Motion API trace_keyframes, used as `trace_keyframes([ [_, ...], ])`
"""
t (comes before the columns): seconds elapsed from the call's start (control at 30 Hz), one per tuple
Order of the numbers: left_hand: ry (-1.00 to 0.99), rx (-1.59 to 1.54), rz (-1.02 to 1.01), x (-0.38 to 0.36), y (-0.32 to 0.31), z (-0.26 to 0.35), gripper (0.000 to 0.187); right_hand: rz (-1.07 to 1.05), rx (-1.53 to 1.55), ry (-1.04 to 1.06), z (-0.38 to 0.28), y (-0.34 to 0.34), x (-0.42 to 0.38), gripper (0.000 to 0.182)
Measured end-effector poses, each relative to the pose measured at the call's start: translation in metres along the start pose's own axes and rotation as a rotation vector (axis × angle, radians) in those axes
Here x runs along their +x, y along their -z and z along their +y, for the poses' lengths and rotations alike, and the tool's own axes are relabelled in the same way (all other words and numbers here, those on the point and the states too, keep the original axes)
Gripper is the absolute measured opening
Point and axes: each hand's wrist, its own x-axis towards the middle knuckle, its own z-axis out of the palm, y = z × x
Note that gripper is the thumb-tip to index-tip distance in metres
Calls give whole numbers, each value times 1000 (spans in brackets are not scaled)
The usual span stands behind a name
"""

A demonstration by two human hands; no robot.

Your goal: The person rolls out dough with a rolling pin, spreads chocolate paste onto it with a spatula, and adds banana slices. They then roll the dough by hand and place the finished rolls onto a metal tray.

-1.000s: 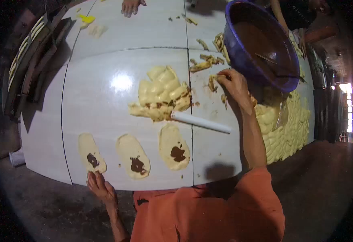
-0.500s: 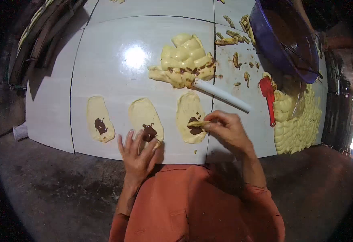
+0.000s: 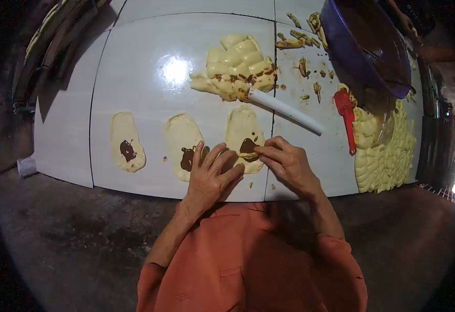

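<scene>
Pale dough (image 3: 244,122) lies flat on the table (image 3: 134,67), its brown patch (image 3: 247,145) exposed; the right hand (image 3: 292,166) pinches a strip (image 3: 245,155) by its end, so the rest reaches that patch; the left hand (image 3: 210,182) spreads loosely alongside.

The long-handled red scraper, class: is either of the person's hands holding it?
No, the long-handled red scraper lies on the white table, apart from the left hand and the right hand.
</scene>
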Motion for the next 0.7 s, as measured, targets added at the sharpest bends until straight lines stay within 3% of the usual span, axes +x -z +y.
trace_keyframes([
  [0.1,-23,55,-10,-2,-10,-3,30,3,7,37,-4,6,-6,28],
  [0.17,-25,55,-5,0,-10,0,27,-99,-176,116,0,7,-12,26],
  [0.3,-57,45,-2,0,-17,1,21,-1,-223,221,15,-8,-16,20],
  [0.37,73,-65,51,6,-11,5,20,34,-115,220,16,-7,-11,17],
  [0.47,195,2,140,14,-9,0,18,15,253,-264,8,-3,-4,15],
  [0.5,280,52,167,16,-10,-2,17,77,309,-287,7,-5,0,16],
  [0.57,319,89,159,22,-6,0,16,113,67,-20,19,-9,7,18],
  [0.7,296,162,74,17,-6,-2,33,77,-139,57,17,-2,10,22],
])
